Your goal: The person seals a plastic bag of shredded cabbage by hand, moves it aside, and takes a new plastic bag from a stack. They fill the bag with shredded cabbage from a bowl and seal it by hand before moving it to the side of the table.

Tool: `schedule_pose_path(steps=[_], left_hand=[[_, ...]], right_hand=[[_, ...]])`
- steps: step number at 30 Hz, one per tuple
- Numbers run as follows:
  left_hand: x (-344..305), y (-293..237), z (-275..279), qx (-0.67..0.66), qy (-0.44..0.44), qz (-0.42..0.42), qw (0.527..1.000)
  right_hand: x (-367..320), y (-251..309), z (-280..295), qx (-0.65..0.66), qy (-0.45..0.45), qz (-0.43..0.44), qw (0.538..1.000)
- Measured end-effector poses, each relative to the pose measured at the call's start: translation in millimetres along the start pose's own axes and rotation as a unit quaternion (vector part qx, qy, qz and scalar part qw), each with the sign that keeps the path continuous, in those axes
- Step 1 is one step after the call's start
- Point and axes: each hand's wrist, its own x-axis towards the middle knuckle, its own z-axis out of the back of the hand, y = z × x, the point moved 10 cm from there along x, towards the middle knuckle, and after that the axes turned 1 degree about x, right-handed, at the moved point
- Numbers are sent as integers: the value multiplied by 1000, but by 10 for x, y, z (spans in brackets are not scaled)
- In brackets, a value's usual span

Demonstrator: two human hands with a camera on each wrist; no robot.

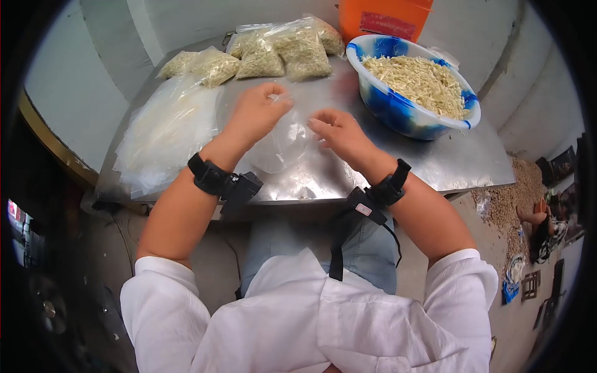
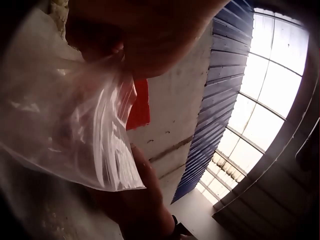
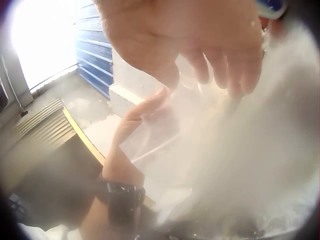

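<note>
My left hand (image 1: 260,112) pinches the upper edge of a clear plastic bag (image 1: 283,140), which hangs over the steel table. In the left wrist view the bag (image 2: 75,115) looks creased and thin, gathered at the fingers. Facing it, my right hand (image 1: 342,133) is at the bag's other side, thumb apart from the loosely extended fingers (image 3: 245,75). In the right wrist view these fingers overlap the bag's mouth, and the left hand (image 3: 137,117) is close by. The lower bag is blurred there.
A stack of flat clear bags (image 1: 168,133) lies at the left on the metal table (image 1: 460,168). Filled bags of pale shreds (image 1: 301,53) line the back. At right stands a blue-and-white basin (image 1: 398,112) heaped with shreds (image 1: 423,84), before an orange container (image 1: 379,15).
</note>
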Motion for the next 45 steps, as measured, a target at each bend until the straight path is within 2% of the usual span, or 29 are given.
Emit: schedule_pose_path(steps=[1,3,5,6,7,10,12,14,15,17,21,24,26,27,29,30,32,33,35,38,42,44,45], left_hand=[[65,175,-101,-22,-8,20,1000],[161,467,-272,-47,-25,44,998],[260,708,-469,-62,-10,75,995],[293,786,-513,-64,-16,80,995],[328,836,-552,-86,-23,79,993],[397,910,-581,-132,-41,87,987],[406,954,-576,-158,-51,97,981],[385,988,-539,-195,-73,110,972],[367,977,-525,-196,-73,113,971],[327,979,-536,-278,-67,127,950],[349,977,-591,-337,-14,115,934],[335,942,-571,-314,-6,112,943],[282,894,-548,-275,-6,127,953],[297,951,-573,-278,-2,126,952],[360,866,-442,-80,-52,-5,995],[370,850,-461,-88,-42,-10,995],[326,689,-363,43,-82,-52,994],[302,627,-365,33,-75,-58,995],[263,620,-355,100,-65,-18,993],[257,637,-361,81,-70,-24,994],[279,652,-352,54,-66,-32,996],[280,670,-398,100,-13,7,995],[280,652,-385,101,-14,7,995]], right_hand=[[-24,88,79,-5,-1,0,1000],[-136,599,344,-180,-55,118,975],[-151,948,587,-258,-75,188,945],[-109,1029,756,-263,-81,174,946],[-61,1113,946,-307,-94,194,927],[87,1084,1559,-458,-121,127,872],[129,903,1882,-545,-99,38,832],[128,585,2129,-587,-39,-53,807],[120,514,2228,-587,-36,-54,807],[67,186,2321,-605,43,-130,784],[24,146,2360,-620,23,-148,770],[8,109,2407,-629,13,-172,758],[34,137,2323,-595,38,-118,794],[35,127,2343,-597,36,-122,792],[20,101,2381,-605,32,-151,781],[18,86,2436,-609,24,-161,776],[55,43,2449,-620,37,-140,771],[48,23,2440,-624,39,-158,764],[53,-32,2442,-637,48,-160,752],[67,-71,2463,-651,54,-175,737],[101,-70,2435,-646,67,-149,746],[102,-42,2424,-657,57,-137,739],[105,-11,2420,-668,47,-126,732]])
